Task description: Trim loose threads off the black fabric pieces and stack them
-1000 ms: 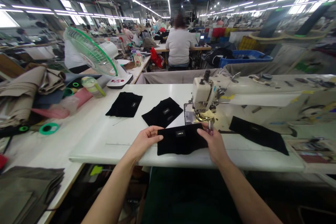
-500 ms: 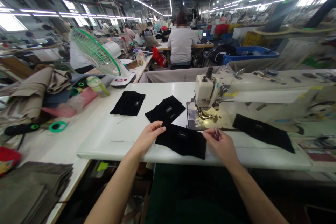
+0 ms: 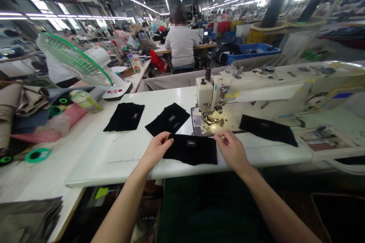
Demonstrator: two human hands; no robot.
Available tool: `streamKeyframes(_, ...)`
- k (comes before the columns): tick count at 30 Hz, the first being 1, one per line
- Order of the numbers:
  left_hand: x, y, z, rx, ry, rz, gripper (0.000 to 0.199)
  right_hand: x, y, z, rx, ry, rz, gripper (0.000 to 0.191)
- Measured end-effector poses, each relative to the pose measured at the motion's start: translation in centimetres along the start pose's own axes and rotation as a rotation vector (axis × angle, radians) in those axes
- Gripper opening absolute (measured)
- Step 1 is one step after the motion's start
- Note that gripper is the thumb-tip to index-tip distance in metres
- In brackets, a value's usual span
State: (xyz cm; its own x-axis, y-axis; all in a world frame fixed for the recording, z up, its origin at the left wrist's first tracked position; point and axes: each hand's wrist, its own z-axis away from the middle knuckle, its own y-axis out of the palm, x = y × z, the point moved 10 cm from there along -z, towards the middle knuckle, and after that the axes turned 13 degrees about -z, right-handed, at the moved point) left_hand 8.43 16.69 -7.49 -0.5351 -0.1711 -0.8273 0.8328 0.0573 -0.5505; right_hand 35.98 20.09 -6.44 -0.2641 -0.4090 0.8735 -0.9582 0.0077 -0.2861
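A black fabric piece (image 3: 189, 155) with a small dark label (image 3: 191, 143) bearing pale lettering is stretched between my hands near the table's front edge. My left hand (image 3: 156, 149) pinches its upper left corner, thumb on top. At the upper right corner, my right hand (image 3: 231, 149) has thumb and fingertips closed on the cloth. Just beyond, the sewing machine (image 3: 204, 97) stands with its needle area over a metal plate. Behind my left hand lie overlapping black pieces (image 3: 164, 119), and further left a black stack (image 3: 124, 117), both with labels showing.
Another black piece (image 3: 268, 131) lies by the machine's base on the right. A green-rimmed fan (image 3: 76, 59) stands at the back left, with a green spool (image 3: 37, 155) and folded cloth (image 3: 8, 110) nearer. A co-worker (image 3: 181, 45) sits ahead, facing away.
My view has swung right, shifting the scene leftward. The fabric piece now lies straighter between my hands. A small dark metallic thing seen in my right hand earlier no longer shows.
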Motion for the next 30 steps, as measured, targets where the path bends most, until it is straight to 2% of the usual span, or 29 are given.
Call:
streamKeyframes(4, -0.7, 0.0, -0.2, -0.023, 0.101, -0.261, 0.015, -1.2, 0.0, 0.2, 0.0, 0.114, 0.008, 0.029)
streamKeyframes(7, -3.1, -0.5, 0.1, -0.167, 0.239, -0.436, 0.017, -1.5, 0.2, 0.1, 0.008, 0.152, -0.017, 0.029)
streamKeyframes(9, -5.2, -0.1, 0.5, -0.216, 0.335, -0.448, 0.022, -1.3, 0.6, 0.1, 0.028, 0.155, -0.037, 0.029)
streamKeyframes(11, -7.1, 1.6, 0.7, -0.144, 0.431, -0.393, 0.023, -0.9, 1.1, 0.1, 0.06, 0.148, -0.064, 0.028)
streamKeyframes(15, -9.7, 6.5, 0.4, 0.138, 0.6, -0.279, 0.03, 0.2, 1.6, 0.2, 0.115, 0.115, -0.109, 0.026)
streamKeyframes(18, -9.0, 9.0, -0.9, 0.286, 0.535, -0.294, 0.02, 0.4, 0.8, 0.1, 0.1, 0.099, -0.093, 0.028)
streamKeyframes(20, -8.0, 9.7, -1.7, 0.327, 0.45, -0.28, 0.013, -0.1, -0.1, -0.1, 0.075, 0.11, -0.051, 0.03)
streamKeyframes(22, -7.4, 9.6, -2.1, 0.324, 0.375, -0.199, 0.015, -0.9, -0.9, -0.3, 0.047, 0.151, 0.004, 0.032)
streamKeyframes(26, -6.6, 8.8, -2.3, 0.241, 0.262, -0.103, 0.016, -1.7, -2.7, 0.1, -0.09, 0.244, 0.113, 0.041)
streamKeyframes(28, -6.2, 8.6, -2.1, 0.226, 0.22, -0.089, 0.016, -1.0, -2.3, 0.6, -0.083, 0.232, 0.133, 0.044)
streamKeyframes(30, -6.0, 8.6, -1.9, 0.228, 0.193, -0.065, 0.018, 0.5, -0.9, 1.0, -0.005, 0.157, 0.138, 0.04)
